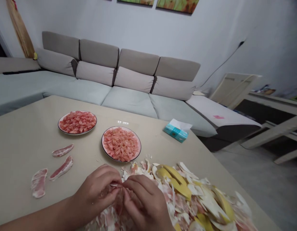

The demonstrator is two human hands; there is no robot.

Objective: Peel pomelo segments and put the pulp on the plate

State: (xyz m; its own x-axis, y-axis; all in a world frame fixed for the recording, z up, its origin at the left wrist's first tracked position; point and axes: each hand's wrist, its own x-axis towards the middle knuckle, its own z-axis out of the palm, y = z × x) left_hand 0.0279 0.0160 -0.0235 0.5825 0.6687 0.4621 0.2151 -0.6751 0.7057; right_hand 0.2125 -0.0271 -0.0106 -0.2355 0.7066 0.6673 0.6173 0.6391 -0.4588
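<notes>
My left hand [97, 191] and my right hand [144, 200] meet at the table's near edge, both closed on a pink pomelo segment [117, 192] that shows between the fingertips. They work over a heap of yellow rind and white membrane scraps [186, 199]. Just beyond the hands stands a plate of peeled pink pulp [121, 143], and a second such plate [77, 122] sits farther left. Three unpeeled pomelo segments [61, 166] lie on the table to the left of my left hand.
The beige table [25, 134] carries a teal tissue pack [176, 131] near its right edge. A grey sectional sofa [129, 93] runs behind the table. Wooden furniture [270, 118] stands on the floor to the right.
</notes>
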